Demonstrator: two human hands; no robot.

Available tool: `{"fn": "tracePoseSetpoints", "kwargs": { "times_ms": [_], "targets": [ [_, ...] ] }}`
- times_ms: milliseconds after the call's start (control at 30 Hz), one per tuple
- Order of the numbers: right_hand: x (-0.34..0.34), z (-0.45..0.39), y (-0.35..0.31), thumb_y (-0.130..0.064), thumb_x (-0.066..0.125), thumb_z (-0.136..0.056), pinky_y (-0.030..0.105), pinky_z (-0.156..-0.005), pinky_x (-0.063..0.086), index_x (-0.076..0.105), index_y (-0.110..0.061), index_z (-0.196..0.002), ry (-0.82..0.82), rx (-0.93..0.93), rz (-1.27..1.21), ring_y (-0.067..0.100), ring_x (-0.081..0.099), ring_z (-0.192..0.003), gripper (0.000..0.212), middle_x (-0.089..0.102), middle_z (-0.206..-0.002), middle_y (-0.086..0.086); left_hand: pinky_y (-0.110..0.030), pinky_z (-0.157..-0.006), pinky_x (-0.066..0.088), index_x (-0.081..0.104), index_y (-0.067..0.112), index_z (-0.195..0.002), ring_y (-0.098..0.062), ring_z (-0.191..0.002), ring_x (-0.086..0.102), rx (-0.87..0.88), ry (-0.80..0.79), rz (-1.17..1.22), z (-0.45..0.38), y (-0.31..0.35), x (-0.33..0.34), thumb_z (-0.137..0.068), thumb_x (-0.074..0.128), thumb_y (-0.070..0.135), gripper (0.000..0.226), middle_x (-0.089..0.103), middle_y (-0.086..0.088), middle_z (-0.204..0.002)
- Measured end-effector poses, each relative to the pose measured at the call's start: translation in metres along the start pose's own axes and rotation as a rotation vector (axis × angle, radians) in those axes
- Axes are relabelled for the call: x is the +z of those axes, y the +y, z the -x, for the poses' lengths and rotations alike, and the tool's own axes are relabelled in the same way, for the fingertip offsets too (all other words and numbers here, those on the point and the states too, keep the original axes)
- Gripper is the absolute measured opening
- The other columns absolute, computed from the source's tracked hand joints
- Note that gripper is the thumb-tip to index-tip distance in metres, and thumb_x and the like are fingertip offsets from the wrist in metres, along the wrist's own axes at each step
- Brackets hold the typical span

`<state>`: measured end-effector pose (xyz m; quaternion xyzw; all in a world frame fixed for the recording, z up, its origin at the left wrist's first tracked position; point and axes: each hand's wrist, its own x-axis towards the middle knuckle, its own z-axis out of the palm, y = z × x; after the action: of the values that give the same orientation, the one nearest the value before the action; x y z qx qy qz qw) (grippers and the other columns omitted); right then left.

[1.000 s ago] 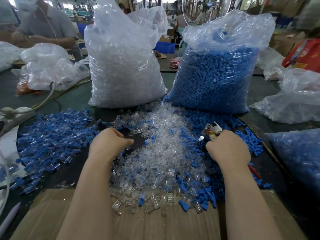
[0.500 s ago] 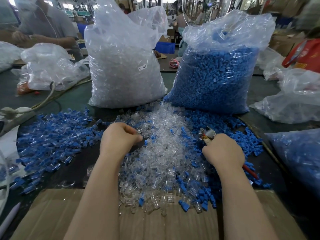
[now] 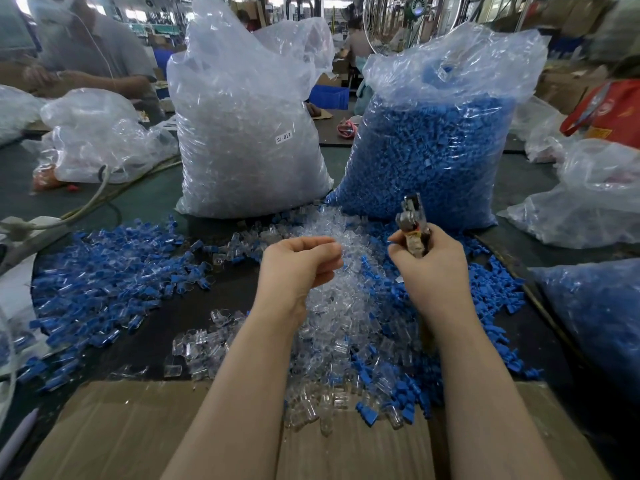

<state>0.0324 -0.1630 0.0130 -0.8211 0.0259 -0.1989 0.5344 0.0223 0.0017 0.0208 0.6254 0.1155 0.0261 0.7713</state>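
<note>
My left hand [image 3: 299, 268] is lifted above the heap of clear plastic pieces [image 3: 346, 306]. Its fingers are curled, and its fingertips seem to pinch a clear piece that is hard to make out. To the right, at the same height, my right hand [image 3: 429, 268] grips a metal plier-like tool [image 3: 412, 220] with its jaws pointing up. A small blue piece shows at that hand's thumb tip. Loose blue plastic pieces [image 3: 491, 289] lie right of the clear heap. Blue-and-clear assembled pieces [image 3: 104, 271] spread out on the left.
A tall bag of clear pieces [image 3: 249, 133] and a bag of blue pieces [image 3: 433, 150] stand at the back. More plastic bags [image 3: 588, 209] lie at the right and left. A cardboard sheet [image 3: 121, 434] covers the near edge. A cable [image 3: 100, 192] and a seated person [image 3: 93, 46] are at the far left.
Both hands have risen off the piles and moved toward each other. The tool in my right hand has tipped from lying low to pointing upward.
</note>
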Motion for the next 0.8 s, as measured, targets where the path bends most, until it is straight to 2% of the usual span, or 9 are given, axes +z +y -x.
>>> {"fn": "tracePoseSetpoints", "kwargs": {
  "times_ms": [67,133,200,333,600,700,800],
  "targets": [
    [0.002,0.003,-0.007,-0.013,0.068,-0.087,0.023,-0.059,0.044,0.061,-0.028,-0.075,-0.028,-0.044,-0.094,0.003,0.053,-0.059,0.02,0.061,-0.068,-0.008,-0.021,-0.062,0.059,0.071,0.008,-0.085,-0.013,-0.068,0.072,-0.018,-0.008,0.051,0.001,-0.001,0.004,-0.081,0.074,0.002,0.008,0.076,-0.006,-0.075],
    [0.005,0.007,-0.012,-0.01,0.068,-0.088,0.017,-0.063,0.049,0.061,-0.027,-0.077,-0.063,-0.067,-0.184,0.008,0.061,-0.068,0.021,0.066,-0.073,-0.005,-0.021,-0.063,0.059,0.071,0.007,-0.087,-0.013,-0.069,0.073,-0.032,-0.023,0.086,0.002,-0.001,0.008,-0.081,0.073,0.001,0.009,0.076,-0.007,-0.077],
    [0.008,0.009,-0.015,-0.008,0.067,-0.089,0.02,-0.071,0.053,0.062,-0.026,-0.08,-0.101,-0.08,-0.242,0.014,0.067,-0.079,0.02,0.069,-0.079,0.0,-0.022,-0.064,0.059,0.071,0.006,-0.089,-0.014,-0.07,0.074,-0.036,-0.037,0.117,0.003,0.0,0.01,-0.081,0.074,0.0,0.01,0.076,-0.009,-0.078],
    [0.012,0.01,-0.016,-0.009,0.07,-0.088,0.01,-0.064,0.048,0.062,-0.025,-0.08,-0.114,-0.102,-0.229,-0.001,0.062,-0.07,0.02,0.066,-0.074,-0.008,-0.022,-0.062,0.059,0.072,0.006,-0.087,-0.016,-0.072,0.074,-0.024,-0.063,0.136,0.006,0.001,0.013,-0.081,0.074,0.001,0.009,0.076,-0.011,-0.079],
    [0.014,0.009,-0.014,-0.011,0.071,-0.087,0.012,-0.065,0.049,0.062,-0.027,-0.081,-0.071,-0.128,-0.247,0.0,0.063,-0.071,0.019,0.066,-0.075,-0.009,-0.023,-0.065,0.059,0.073,0.006,-0.086,-0.018,-0.074,0.075,0.002,-0.085,0.136,0.009,0.003,0.018,-0.079,0.076,0.002,0.009,0.076,-0.012,-0.08],
    [0.014,0.008,-0.014,-0.014,0.072,-0.087,0.016,-0.066,0.051,0.062,-0.028,-0.08,-0.056,-0.12,-0.212,0.001,0.063,-0.071,0.019,0.066,-0.073,-0.01,-0.024,-0.067,0.059,0.073,0.006,-0.087,-0.019,-0.075,0.075,0.035,-0.081,0.116,0.01,0.004,0.017,-0.079,0.076,0.003,0.009,0.076,-0.012,-0.08],
    [0.014,0.009,-0.014,-0.017,0.072,-0.087,0.037,-0.075,0.055,0.06,-0.03,-0.078,-0.039,-0.117,-0.152,0.01,0.064,-0.076,0.019,0.066,-0.075,-0.008,-0.026,-0.069,0.06,0.074,0.008,-0.084,-0.018,-0.074,0.074,0.109,-0.055,0.05,0.012,0.005,0.017,-0.079,0.077,0.004,0.007,0.076,-0.01,-0.078]
  ]
}}
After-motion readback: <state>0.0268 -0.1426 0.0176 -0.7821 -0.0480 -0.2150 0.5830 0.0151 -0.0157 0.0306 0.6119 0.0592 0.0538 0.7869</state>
